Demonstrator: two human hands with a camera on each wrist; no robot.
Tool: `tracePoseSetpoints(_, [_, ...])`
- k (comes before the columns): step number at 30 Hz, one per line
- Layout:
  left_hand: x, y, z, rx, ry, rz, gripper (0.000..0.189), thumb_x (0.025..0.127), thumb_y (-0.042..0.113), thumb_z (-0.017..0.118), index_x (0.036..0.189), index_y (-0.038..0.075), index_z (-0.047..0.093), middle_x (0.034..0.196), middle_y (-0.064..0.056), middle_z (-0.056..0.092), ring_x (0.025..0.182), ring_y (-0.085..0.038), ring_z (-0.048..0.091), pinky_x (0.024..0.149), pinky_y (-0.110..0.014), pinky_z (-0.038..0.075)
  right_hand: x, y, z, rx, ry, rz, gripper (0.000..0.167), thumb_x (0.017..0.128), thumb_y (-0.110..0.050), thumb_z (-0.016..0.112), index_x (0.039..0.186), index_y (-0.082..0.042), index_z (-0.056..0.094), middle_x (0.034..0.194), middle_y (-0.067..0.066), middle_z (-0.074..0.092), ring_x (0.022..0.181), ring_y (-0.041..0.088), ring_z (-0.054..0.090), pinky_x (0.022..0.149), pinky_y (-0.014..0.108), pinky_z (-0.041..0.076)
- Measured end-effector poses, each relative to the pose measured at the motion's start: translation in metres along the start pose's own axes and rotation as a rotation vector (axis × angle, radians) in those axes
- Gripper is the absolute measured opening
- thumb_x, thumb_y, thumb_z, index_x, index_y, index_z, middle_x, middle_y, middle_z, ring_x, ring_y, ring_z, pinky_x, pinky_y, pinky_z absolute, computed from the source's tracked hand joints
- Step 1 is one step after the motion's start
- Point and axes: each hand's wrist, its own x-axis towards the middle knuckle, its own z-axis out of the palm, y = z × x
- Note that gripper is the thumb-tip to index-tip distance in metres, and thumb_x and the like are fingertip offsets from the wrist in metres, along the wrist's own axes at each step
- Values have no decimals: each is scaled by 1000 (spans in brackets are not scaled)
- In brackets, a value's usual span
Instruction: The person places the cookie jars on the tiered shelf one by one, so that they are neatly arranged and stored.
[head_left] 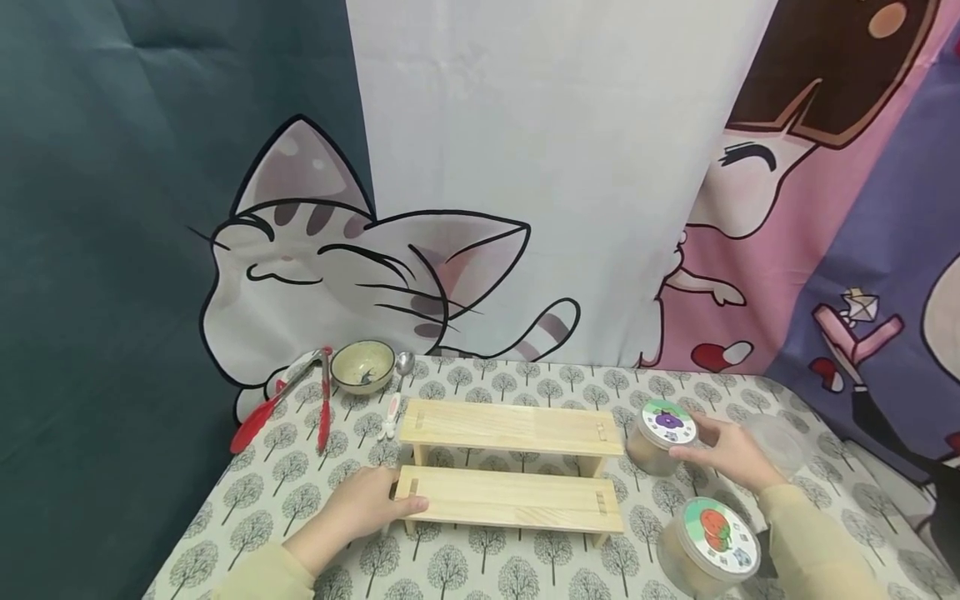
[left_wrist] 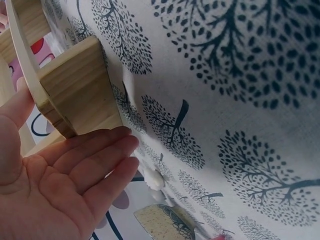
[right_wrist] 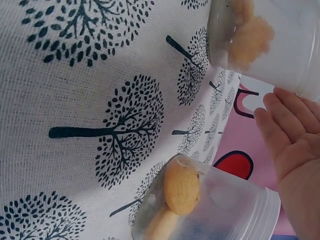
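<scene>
The purple-fruit jar (head_left: 649, 451) held in the half-spread right grip (head_left: 729, 454) looks light but slick, surest taken round its middle, while the left grip (head_left: 366, 505), half-closed, holds the stiff-looking wooden stand (head_left: 510, 502) by the end nearest it.

From here I see my left arm (head_left: 270, 571) entering at the lower left of the head frame; my left hand (head_left: 367, 502) lies below centre, left thumb (head_left: 410, 505) pointing right, left fingers (left_wrist: 102, 157) nearly straight; my right arm (head_left: 813, 542) enters lower right; my right hand (head_left: 731, 452) points left, its thumb and fingers parted.
</scene>
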Motion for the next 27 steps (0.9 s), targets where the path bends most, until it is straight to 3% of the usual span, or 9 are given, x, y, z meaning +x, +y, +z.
tracePoseSetpoints(6, [1,-1,1,2,6,0,44,72,54,73,93,15,69,78,1,66,66,-14,55,67,-42,49,0,-2,-1,38,-8,25,89,80,-42,75,140,10,34,134,33,46,119,47,50,92,50,46])
tracePoseSetpoints(15, [-1,1,2,7,8,18,44,73,53,73,94,14,70,82,-3,68,74,-22,62,72,-46,50,-4,0,-1,34,-1,37,87,81,-40,75,140,9,36,132,32,49,116,44,54,85,42,52])
tracePoseSetpoints(22, [-2,0,4,2,0,13,46,73,53,74,95,13,70,83,-4,69,73,-21,62,70,-45,50,-11,-5,-6,34,11,43,88,82,-40,73,141,10,32,135,34,44,119,47,49,91,50,47])
tracePoseSetpoints(27, [0,0,2,8,3,-4,46,73,52,73,96,13,70,83,-4,68,70,-19,60,67,-42,50,-10,-9,-12,8,38,42,87,83,-43,71,144,4,31,136,32,44,121,46,49,92,48,47])
